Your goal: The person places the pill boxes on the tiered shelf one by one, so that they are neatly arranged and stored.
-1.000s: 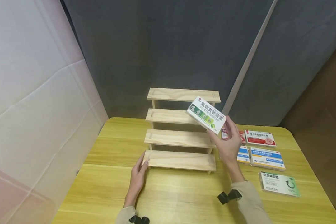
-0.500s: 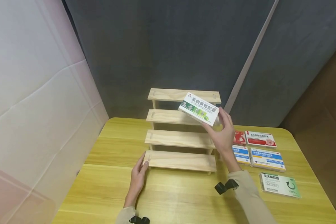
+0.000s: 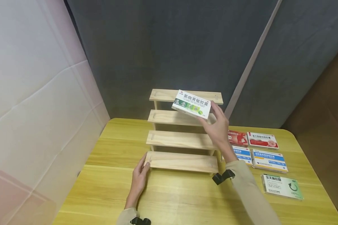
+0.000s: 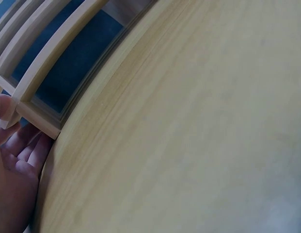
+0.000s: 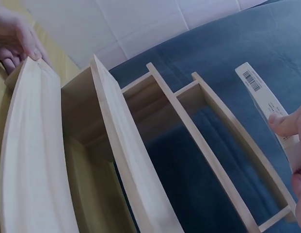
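Note:
A white and green medicine box [image 3: 191, 104] is pinched at its right end between the thumb and fingers of my right hand [image 3: 217, 129]. It is held tilted in front of the upper steps of a wooden stepped display rack [image 3: 183, 161]. In the right wrist view the barcode edge of the medicine box [image 5: 261, 94] shows, apart from the rack's boards. My left hand [image 3: 139, 178] grips the left end of the lowest step, thumb on top. The left wrist view shows the fingers of that hand [image 4: 24, 155] curled beside the rack's leg.
On the wooden table [image 3: 107, 187], right of the rack, lie a red box [image 3: 238, 138], a red and white box [image 3: 262, 140], blue and white boxes [image 3: 269, 160] and a green and white box [image 3: 281, 187]. A dark curtain [image 3: 169, 47] hangs behind; a pale sheet [image 3: 45, 93] stands left.
My right hand has carried the medicine box left and away from me, toward the upper steps, and the box tilts less. More of the red box shows now. My left hand stays put.

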The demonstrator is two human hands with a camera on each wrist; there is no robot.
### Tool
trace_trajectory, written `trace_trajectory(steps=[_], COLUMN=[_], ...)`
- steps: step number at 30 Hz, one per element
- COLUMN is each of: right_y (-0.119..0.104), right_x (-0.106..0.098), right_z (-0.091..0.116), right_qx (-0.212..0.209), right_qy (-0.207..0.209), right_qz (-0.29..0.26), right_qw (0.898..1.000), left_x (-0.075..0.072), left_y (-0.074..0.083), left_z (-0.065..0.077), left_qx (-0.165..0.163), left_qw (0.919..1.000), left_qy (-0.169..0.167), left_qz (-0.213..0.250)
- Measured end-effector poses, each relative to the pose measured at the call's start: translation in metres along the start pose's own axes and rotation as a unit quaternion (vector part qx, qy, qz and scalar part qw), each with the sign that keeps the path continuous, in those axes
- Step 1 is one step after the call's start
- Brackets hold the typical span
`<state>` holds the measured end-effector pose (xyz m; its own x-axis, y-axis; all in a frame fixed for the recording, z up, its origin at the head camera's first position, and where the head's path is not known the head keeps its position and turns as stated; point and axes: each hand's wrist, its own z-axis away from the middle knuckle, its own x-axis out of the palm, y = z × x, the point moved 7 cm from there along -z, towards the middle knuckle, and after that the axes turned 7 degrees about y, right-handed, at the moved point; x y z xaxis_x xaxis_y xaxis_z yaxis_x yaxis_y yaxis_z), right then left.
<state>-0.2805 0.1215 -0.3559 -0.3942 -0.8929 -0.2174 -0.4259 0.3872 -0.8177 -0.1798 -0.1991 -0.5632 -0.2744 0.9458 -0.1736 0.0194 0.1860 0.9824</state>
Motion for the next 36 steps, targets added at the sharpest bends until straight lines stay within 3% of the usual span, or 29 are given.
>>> trace_trajectory(steps=[10, 19, 36], right_y=[-0.007, -0.012, -0.02], right_x=[0.016, 0.031, 0.061], right_z=[-0.019, -0.037, -0.069], right_qx=[-0.001, -0.021, -0.036], right_qy=[-0.045, -0.084, -0.163], right_qz=[0.052, 0.05, 0.12], right_qw=[0.998, 0.995, 0.979], left_x=[0.0, 0.0, 0.005], left_y=[0.0, 0.001, 0.001], left_z=[0.0, 0.0, 0.002], left_qx=[0.012, 0.014, 0.005], left_qw=[0.9998, 0.9998, 1.0], left_qy=[-0.01, -0.013, -0.008], left_qz=[0.013, 0.007, 0.002])
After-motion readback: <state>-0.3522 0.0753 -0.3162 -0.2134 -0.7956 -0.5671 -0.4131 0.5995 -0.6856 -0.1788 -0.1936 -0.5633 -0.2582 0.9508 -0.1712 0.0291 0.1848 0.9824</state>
